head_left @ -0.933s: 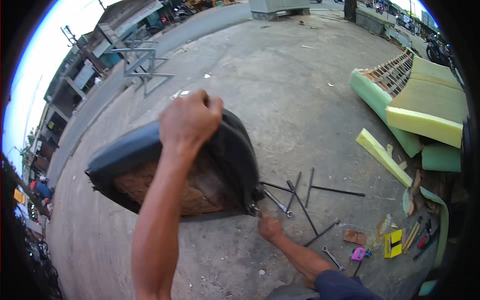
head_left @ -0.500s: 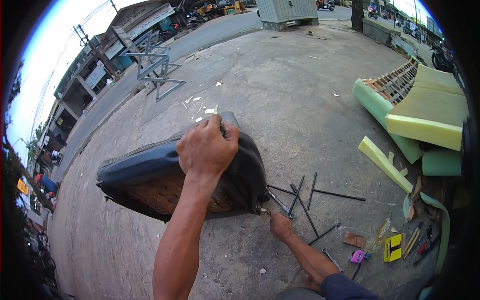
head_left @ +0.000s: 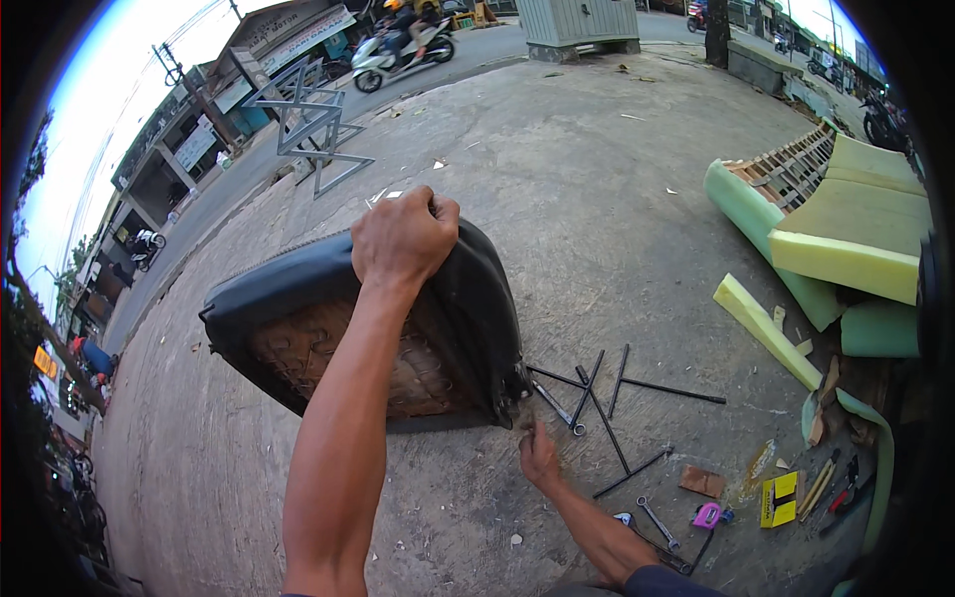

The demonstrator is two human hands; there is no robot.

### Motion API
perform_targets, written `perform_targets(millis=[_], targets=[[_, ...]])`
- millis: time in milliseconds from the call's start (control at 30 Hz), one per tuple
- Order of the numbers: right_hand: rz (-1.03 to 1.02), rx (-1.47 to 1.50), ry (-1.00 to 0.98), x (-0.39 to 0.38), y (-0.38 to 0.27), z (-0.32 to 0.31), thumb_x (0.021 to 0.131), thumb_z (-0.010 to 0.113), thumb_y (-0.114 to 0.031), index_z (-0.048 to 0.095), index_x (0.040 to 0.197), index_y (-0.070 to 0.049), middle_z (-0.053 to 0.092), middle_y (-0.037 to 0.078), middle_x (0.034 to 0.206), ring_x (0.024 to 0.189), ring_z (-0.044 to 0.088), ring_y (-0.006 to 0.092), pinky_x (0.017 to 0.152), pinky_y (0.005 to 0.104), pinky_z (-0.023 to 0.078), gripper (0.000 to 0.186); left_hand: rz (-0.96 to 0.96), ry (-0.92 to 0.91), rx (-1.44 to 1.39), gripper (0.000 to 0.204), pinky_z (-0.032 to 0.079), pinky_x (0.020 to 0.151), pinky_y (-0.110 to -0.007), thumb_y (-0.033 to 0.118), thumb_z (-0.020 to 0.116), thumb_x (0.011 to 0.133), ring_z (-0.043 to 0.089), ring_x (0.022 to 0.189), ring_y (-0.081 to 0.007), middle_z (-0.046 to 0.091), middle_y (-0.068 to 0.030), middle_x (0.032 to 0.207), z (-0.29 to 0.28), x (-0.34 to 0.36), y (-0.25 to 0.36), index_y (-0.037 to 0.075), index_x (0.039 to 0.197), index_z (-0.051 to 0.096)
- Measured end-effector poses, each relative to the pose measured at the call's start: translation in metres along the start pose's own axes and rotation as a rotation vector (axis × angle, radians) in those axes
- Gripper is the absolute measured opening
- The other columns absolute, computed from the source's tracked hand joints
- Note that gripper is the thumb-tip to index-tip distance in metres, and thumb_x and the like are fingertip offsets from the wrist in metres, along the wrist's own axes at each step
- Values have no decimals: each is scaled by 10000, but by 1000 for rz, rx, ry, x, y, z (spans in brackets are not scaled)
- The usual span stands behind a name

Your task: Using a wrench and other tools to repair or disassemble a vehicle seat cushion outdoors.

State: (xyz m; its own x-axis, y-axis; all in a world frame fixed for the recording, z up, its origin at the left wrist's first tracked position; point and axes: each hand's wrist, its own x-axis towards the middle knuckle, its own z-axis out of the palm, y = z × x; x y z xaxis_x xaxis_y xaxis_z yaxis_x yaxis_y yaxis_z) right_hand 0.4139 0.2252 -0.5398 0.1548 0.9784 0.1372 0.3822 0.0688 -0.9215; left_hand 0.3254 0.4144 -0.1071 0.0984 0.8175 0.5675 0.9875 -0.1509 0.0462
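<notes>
A black leather-look seat cushion (head_left: 477,298) stands tilted up on the concrete. Its underside (head_left: 418,373) shows a worn brown surface with curved wire-like lines. My left hand (head_left: 406,237) is closed over the cushion's upper edge and holds it up. Low by the cushion's near right corner (head_left: 517,383), my right hand (head_left: 540,458) is closed, its fingers pointing at the torn-looking corner. What lies in those fingers is too small to tell. Beside that corner are a wrench (head_left: 562,408) and several black T-handled rods (head_left: 612,428).
To the right lie a second wrench (head_left: 658,523), a pink tape measure (head_left: 707,515), a yellow box (head_left: 780,499) and red-handled pliers (head_left: 846,485). Beyond them are a yellow foam strip (head_left: 766,330) and a foam-padded frame (head_left: 846,234). A grey metal frame (head_left: 318,129) stands far left, near the road.
The cushion has tipped further upright, showing more underside, as my left hand rose slightly. My right hand has shifted a little left and down. A motorcycle has come into view on the road.
</notes>
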Motion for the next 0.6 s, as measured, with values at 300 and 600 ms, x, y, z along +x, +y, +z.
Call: perform_targets(millis=[300, 600], targets=[[557, 67, -456, 12, -102, -80, 1062, 462, -228, 532, 1183, -35, 576, 88, 731, 547, 553, 154, 481, 361, 454, 239, -6, 13, -6, 378, 563, 771, -475, 371, 532, 890, 726, 804, -377, 742, -182, 832, -4, -11, 6, 73, 893, 765], [620, -68, -792, 54, -133, -117, 1020, 469, -211, 581, 1137, 50, 613, 104, 716, 519, 573, 204, 469, 378, 457, 307, 120, 301, -66, 210, 561, 692, -419, 255, 599, 866, 718, 746, -320, 735, -120, 800, -19, -70, 6, 88, 859, 727]])
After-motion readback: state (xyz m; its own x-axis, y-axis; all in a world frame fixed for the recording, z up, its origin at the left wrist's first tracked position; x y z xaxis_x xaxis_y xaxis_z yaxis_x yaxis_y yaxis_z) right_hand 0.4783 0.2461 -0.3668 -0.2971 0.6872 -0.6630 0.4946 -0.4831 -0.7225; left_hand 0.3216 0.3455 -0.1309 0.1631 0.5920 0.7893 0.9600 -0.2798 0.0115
